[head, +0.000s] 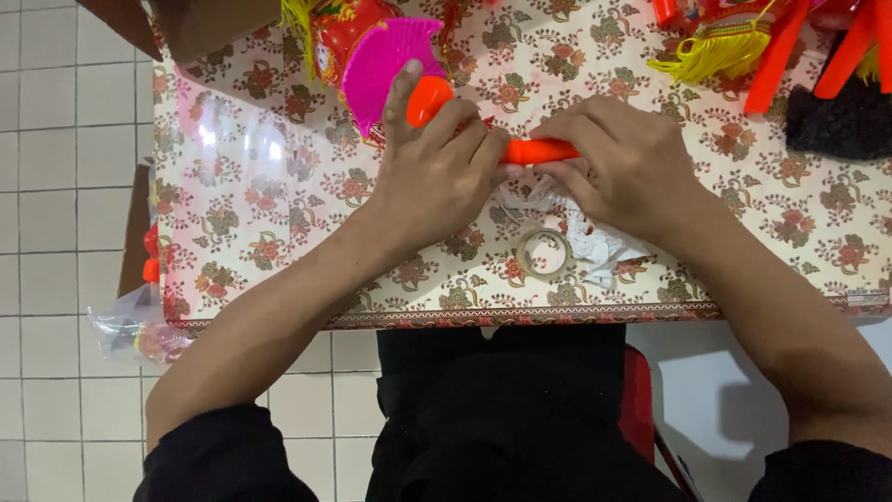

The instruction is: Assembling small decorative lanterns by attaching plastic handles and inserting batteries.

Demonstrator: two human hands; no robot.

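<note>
An orange plastic stick (534,151) lies crosswise between both hands over the floral tablecloth (279,214). My left hand (437,167) is wrapped around its rounded left end (426,99), thumb stretched up beside a pink pleated paper fan (381,67). My right hand (627,163) pinches the stick's right part, fingers curled over it. Under my right hand lies crumpled clear plastic wrapping (599,244). A roll of clear tape (544,253) sits on the cloth just below my hands.
Red lantern parts and a yellow tassel (711,54) lie at the table's far right with orange sticks (776,56) and a black cloth (841,121). A red ornament (339,33) sits behind the fan. A plastic bag (135,325) hangs off the left edge over tiled floor.
</note>
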